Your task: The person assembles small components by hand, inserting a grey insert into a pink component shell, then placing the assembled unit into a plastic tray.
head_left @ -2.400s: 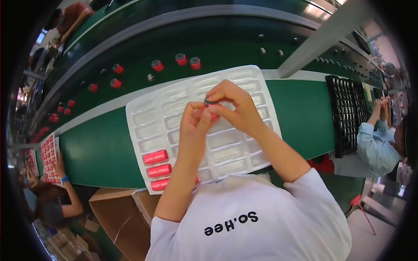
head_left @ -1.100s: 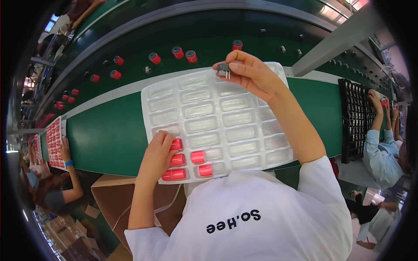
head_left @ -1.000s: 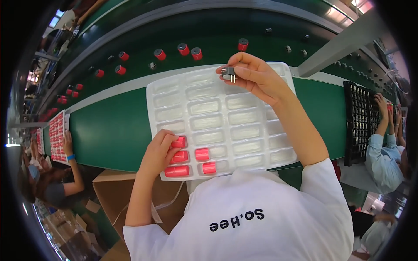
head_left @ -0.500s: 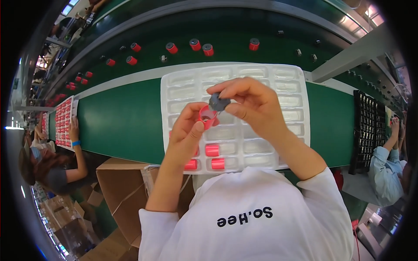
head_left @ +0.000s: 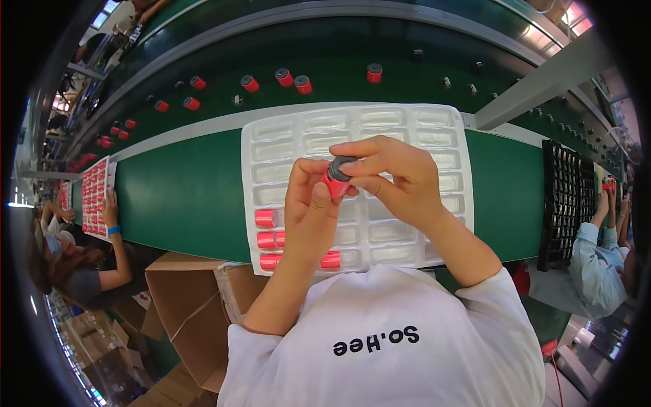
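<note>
Over the white blister tray, my left hand grips a short red cylinder between thumb and fingers. My right hand pinches a dark grey cap, which sits at the cylinder's upper end and is slightly tilted with it. Whether the cap is fully seated cannot be made out. Near the tray's left and front edges lie several red cylinders, among them one in a left slot and another close to my left forearm. That forearm hides part of the slots.
Beyond the tray, a dark green conveyor carries several red cylinders with grey tops and small metallic parts. A grey post slants at right, near a black tray. Co-workers sit at both sides. An open cardboard box stands below left.
The grey cap, held above the red cylinder's open mouth before, now meets its top end. My hands have come closer together. The view has shifted slightly, and parts on the conveyor appear farther left.
</note>
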Motion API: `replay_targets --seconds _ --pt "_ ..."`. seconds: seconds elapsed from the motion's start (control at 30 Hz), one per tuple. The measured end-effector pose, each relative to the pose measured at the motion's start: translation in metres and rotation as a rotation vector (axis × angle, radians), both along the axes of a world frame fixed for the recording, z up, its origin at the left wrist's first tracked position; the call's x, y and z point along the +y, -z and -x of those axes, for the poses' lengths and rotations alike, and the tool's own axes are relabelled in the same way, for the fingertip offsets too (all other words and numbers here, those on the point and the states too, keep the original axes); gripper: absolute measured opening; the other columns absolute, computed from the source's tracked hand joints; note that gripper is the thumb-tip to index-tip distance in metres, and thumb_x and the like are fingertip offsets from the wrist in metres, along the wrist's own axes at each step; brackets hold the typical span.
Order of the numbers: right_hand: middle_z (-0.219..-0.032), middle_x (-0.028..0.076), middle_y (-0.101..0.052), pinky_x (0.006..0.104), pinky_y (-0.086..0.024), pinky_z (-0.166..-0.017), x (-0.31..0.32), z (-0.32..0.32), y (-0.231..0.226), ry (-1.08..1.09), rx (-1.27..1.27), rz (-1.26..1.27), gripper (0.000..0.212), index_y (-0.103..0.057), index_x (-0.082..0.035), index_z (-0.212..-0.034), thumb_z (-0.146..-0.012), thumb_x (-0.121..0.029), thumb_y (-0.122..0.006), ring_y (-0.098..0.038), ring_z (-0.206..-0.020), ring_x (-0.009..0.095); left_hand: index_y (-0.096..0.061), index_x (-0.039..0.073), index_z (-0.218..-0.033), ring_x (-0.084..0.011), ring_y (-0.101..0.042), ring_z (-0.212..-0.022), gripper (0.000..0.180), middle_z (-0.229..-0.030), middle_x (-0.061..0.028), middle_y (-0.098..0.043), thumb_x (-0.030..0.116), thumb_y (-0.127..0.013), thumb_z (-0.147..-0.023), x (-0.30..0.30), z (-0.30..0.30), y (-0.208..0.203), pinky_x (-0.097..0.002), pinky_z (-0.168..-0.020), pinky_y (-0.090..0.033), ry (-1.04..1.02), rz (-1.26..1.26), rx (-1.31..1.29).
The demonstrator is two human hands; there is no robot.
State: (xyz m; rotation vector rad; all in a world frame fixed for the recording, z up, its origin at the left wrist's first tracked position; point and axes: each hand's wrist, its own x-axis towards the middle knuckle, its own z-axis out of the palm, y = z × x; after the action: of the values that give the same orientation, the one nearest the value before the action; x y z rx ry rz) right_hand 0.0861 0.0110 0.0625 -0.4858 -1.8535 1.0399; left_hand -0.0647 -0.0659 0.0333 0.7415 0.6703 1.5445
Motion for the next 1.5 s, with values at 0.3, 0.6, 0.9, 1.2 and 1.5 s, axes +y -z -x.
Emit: replay_targets --seconds 0.3,0.6,0.9,1.2,1.5 --pt "-0.11 0.012 -0.069 0.029 -0.052 -0.073 -0.014 -0.003 0.003 0.109 -0.072 -0.049 0.018 -0.069 -0.004 -0.093 -0.076 -0.003 -0.073 -0.066 -0.086 0.02 -0.047 0.008 -0.11 -0.0147 -0.06 -0.1 0.028 -0.109 -0.0056 -0.06 0.031 -0.057 -0.096 0.002 -0.01 0.006 -0.0295 -0.088 -0.048 0.022 0.012 -0.134" --pt "-0.102 0.01 -0.063 0.0287 -0.05 -0.079 0.091 -0.034 0.047 0.402 -0.268 -0.162 0.022 -0.058 -0.004 -0.098 -0.079 0.004 -0.066 -0.062 -0.091 0.022 -0.052 0.004 -0.112 -0.0262 -0.059 -0.093 0.031 -0.103 -0.0116 -0.059 0.008 -0.065 -0.084 0.021 0.021 0.004 -0.0358 -0.083 -0.048 -0.254 0.053 1.25" --pt "-0.106 0.012 -0.056 0.039 -0.048 -0.08 0.203 -0.079 0.097 0.416 -0.55 -0.31 0.023 -0.053 -0.009 -0.096 -0.079 -0.008 -0.068 -0.059 -0.097 0.034 -0.059 0.004 -0.098 -0.0266 -0.055 -0.09 0.028 -0.097 -0.0103 -0.054 0.0 -0.069 -0.072 -0.049 0.096 -0.003 -0.0342 -0.078 -0.046 0.06 0.23 1.659" --pt "-0.092 0.018 -0.063 0.0419 -0.05 -0.075 0.22 -0.123 0.082 0.685 -1.192 -0.039 0.017 -0.057 -0.007 -0.098 -0.084 -0.014 -0.065 -0.063 -0.09 0.035 -0.053 0.002 -0.105 -0.0255 -0.056 -0.09 0.026 -0.097 -0.0095 -0.056 0.001 -0.064 -0.081 -0.052 0.141 0.01 -0.0339 -0.081 -0.046 0.064 0.185 1.538" --pt "-0.1 0.005 -0.061 0.0254 -0.047 -0.087 0.061 0.033 -0.003 -0.218 -0.018 0.513 0.019 -0.055 -0.008 -0.096 -0.083 -0.008 -0.069 -0.059 -0.095 0.011 -0.045 0.0 -0.128 -0.0212 -0.06 -0.105 0.046 -0.114 -0.0131 -0.058 0.031 -0.057 -0.095 -0.017 0.088 0.0 -0.0327 -0.094 -0.05 0.127 0.104 -0.118"
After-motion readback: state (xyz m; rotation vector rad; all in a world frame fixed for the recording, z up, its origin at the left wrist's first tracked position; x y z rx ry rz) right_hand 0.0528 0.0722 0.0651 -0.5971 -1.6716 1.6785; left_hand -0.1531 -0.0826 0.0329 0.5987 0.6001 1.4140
